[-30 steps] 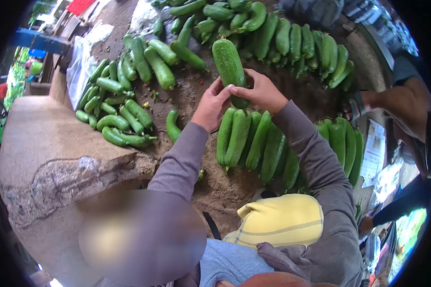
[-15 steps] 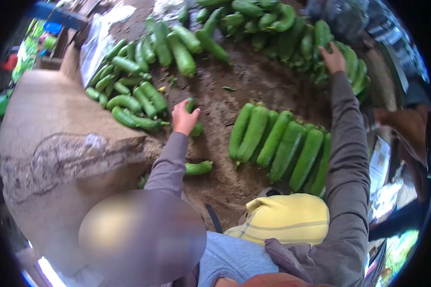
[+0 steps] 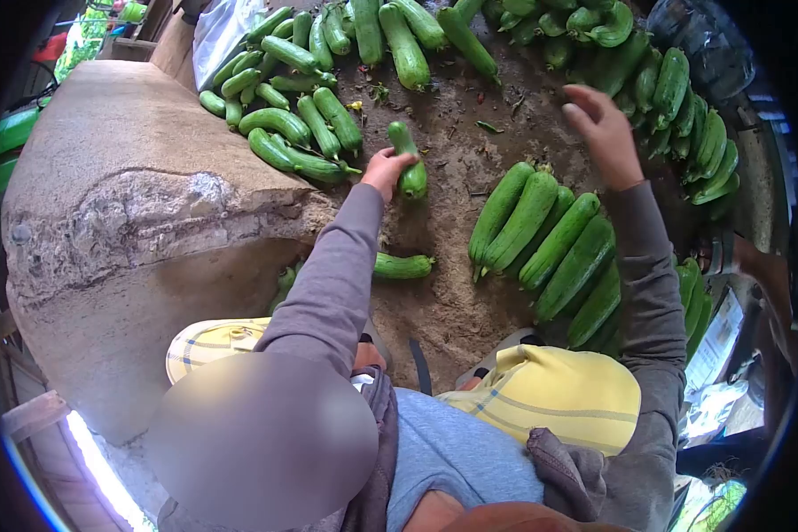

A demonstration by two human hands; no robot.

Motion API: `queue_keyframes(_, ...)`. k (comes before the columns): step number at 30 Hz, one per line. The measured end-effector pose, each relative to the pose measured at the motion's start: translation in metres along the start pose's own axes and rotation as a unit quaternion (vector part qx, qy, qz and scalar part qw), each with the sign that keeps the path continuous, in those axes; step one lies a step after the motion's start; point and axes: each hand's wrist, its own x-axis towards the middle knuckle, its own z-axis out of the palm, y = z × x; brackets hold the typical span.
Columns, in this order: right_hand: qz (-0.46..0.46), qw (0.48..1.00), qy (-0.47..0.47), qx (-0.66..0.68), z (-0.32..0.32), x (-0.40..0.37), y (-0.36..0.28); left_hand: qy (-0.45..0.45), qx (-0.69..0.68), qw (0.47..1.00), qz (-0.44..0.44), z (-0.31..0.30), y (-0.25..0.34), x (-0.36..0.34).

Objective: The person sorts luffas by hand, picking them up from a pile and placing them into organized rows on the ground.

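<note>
My left hand (image 3: 388,170) is closed round the side of a short green gourd (image 3: 411,181), which stands nearly lengthwise away from me on the brown ground. My right hand (image 3: 606,137) is in the air, slightly blurred, its thumb and fingers apart with nothing between them. Below it lies a row of large long gourds (image 3: 554,239), side by side; my right sleeve covers part of that row. A lone gourd (image 3: 403,266) rests on the ground nearer my body, its left end behind my left sleeve.
Smaller gourds (image 3: 315,115) are heaped at the left back, beside white plastic sheeting (image 3: 226,40). A curved pile of gourds (image 3: 669,84) runs along the right back. A broken concrete ledge (image 3: 151,213) borders the left. Another person's leg (image 3: 762,262) shows at the right edge.
My right hand has left the gourd pile at the back right and come toward me, its fingers now free. My left hand has closed on the short gourd. The view has shifted.
</note>
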Motion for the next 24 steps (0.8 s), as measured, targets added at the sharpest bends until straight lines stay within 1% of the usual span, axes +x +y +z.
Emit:
queue_keyframes(1, 0.073, 0.993, -0.057, 0.076, 0.009, -0.004, -0.009, -0.044, -0.062, 0.997, 0.024, 0.008, 0.01, -0.01)
queue_keyframes(2, 0.144, 0.971, -0.113, 0.151, 0.017, -0.005, -0.014, -0.087, -0.125, 0.987, 0.048, 0.014, 0.017, -0.015)
queue_keyframes(3, 0.112, 0.98, -0.114, 0.123, 0.026, -0.007, -0.009, -0.132, -0.186, 0.971, 0.071, 0.021, 0.023, -0.018)
queue_keyframes(4, 0.079, 0.986, -0.115, 0.095, 0.037, -0.009, 0.0, -0.164, -0.191, 0.965, 0.078, 0.028, 0.032, -0.019)
queue_keyframes(5, 0.047, 0.99, -0.116, 0.065, 0.045, -0.01, 0.003, -0.179, -0.161, 0.967, 0.08, 0.038, 0.045, -0.027)
queue_keyframes(7, 0.036, 0.991, -0.101, 0.083, 0.055, -0.012, -0.004, -0.212, -0.099, 0.969, 0.084, 0.056, 0.065, -0.038)
queue_keyframes(8, 0.03, 0.991, -0.092, 0.091, 0.058, -0.012, -0.011, -0.243, -0.049, 0.964, 0.095, 0.062, 0.069, -0.038)
queue_keyframes(9, 0.073, 0.985, -0.114, 0.107, 0.057, -0.012, -0.022, -0.247, 0.024, 0.959, 0.134, 0.069, 0.071, -0.039)
queue_keyframes(11, 0.16, 0.964, -0.16, 0.142, 0.048, -0.013, -0.044, -0.248, 0.166, 0.931, 0.208, 0.086, 0.077, -0.053)
queue_keyframes(12, 0.166, 0.958, -0.187, 0.14, 0.049, -0.01, -0.033, -0.229, 0.182, 0.931, 0.219, 0.09, 0.072, -0.049)
queue_keyframes(15, 0.162, 0.95, -0.209, 0.164, 0.047, -0.009, -0.012, -0.17, 0.271, 0.908, 0.27, 0.094, 0.072, -0.053)
queue_keyframes(18, 0.173, 0.939, -0.199, 0.223, 0.048, -0.011, -0.011, -0.227, 0.192, 0.93, 0.218, 0.093, 0.07, -0.056)
queue_keyframes(21, 0.172, 0.931, -0.182, 0.265, 0.053, -0.006, 0.003, -0.192, 0.08, 0.958, 0.197, 0.084, 0.07, -0.054)
queue_keyframes(22, 0.17, 0.935, -0.172, 0.261, 0.054, -0.002, 0.006, -0.182, 0.065, 0.966, 0.173, 0.079, 0.075, -0.06)
queue_keyframes(24, 0.165, 0.941, -0.154, 0.253, 0.056, 0.006, 0.012, -0.155, 0.061, 0.972, 0.165, 0.06, 0.066, -0.049)
